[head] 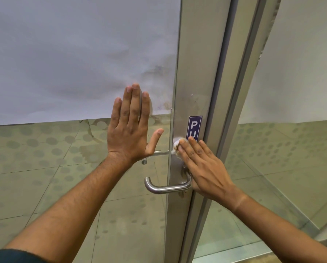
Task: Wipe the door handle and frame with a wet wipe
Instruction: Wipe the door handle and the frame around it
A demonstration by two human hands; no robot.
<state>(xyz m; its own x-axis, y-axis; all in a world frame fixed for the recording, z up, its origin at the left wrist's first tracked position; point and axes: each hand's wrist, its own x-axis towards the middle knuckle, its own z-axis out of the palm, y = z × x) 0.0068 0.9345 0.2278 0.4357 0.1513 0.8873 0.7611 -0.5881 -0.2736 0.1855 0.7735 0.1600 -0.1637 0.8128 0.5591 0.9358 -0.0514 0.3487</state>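
Note:
A steel lever door handle juts left from the grey metal door frame. My right hand lies flat on the frame just above the handle, its straight fingers pressing a crumpled white wet wipe with a brown stain against the metal. The wipe sits beside a blue "PU" sticker, whose lower part my fingers hide. My left hand is spread flat against the glass pane to the left of the frame, fingers pointing up.
The upper glass is covered by a frosted white film with smudges near the frame. A second glass panel stands to the right beyond the door edge. Tiled floor shows through the glass.

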